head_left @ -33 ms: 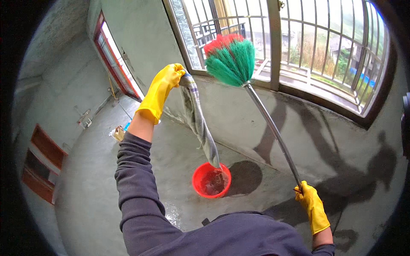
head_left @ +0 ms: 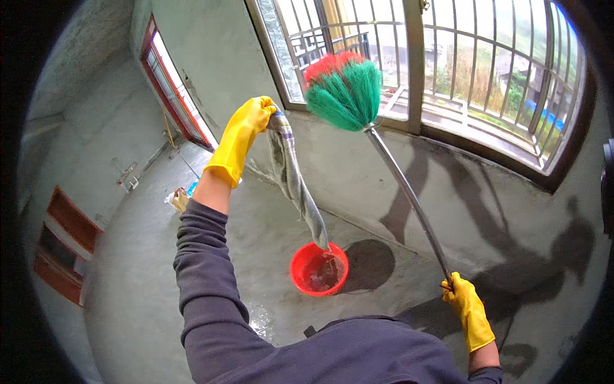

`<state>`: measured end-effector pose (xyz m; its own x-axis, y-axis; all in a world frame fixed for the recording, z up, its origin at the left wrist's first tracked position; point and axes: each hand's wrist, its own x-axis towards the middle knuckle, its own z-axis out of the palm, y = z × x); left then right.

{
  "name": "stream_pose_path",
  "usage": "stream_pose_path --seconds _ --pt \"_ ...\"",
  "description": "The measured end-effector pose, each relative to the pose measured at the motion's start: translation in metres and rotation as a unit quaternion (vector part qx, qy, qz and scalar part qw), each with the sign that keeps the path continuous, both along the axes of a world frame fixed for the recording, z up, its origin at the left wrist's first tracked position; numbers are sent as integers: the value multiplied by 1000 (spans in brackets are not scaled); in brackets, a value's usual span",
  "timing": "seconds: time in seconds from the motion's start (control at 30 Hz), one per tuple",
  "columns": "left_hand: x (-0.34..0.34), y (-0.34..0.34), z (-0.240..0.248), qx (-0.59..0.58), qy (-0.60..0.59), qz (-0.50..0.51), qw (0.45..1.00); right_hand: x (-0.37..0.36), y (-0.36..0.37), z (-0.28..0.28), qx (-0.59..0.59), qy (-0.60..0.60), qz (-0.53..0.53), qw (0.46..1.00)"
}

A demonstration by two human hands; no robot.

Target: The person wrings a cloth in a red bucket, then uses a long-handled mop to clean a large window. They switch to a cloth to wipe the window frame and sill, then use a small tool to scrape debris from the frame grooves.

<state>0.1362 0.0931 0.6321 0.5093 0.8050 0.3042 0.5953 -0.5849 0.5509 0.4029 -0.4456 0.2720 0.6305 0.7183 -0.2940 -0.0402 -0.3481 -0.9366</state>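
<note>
My left hand point(head_left: 246, 131), in a yellow rubber glove, is raised and closed on the top end of a wet grey cloth point(head_left: 293, 176) with a striped edge. The cloth hangs down in a twisted length, its lower tip over the far rim of a red bucket point(head_left: 293, 272). Murky water stands in the bucket on the floor. Low at the right, my right hand point(head_left: 468, 310), gloved alike, grips the lower part of a metal pole. That pole belongs to a broom point(head_left: 412, 198), held slanting up with its green and red bristles in front of the window.
A barred window point(head_left: 419, 83) with a dark frame fills the upper right wall. Small items, among them a brown bag point(head_left: 179, 200), lie on the grey floor point(head_left: 147, 281) at the left, below a red-framed doorway point(head_left: 182, 96). Red-brown window frames point(head_left: 73, 221) show farther left.
The lower end of the cloth has swung slightly left relative to the bucket. Both hands keep their grip, and the broom has hardly moved.
</note>
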Motion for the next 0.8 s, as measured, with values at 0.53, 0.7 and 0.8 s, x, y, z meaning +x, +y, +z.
stream_pose_path --seconds 0.53,0.7,0.8 --pt "-86 83 -142 145 146 44 978 -65 60 -35 -184 149 95 967" --pt "-84 53 -127 260 254 -12 932 -65 51 -51 -204 -92 283 933" --pt "-28 9 -104 -148 62 235 959 -77 57 -6 -206 -141 264 932"
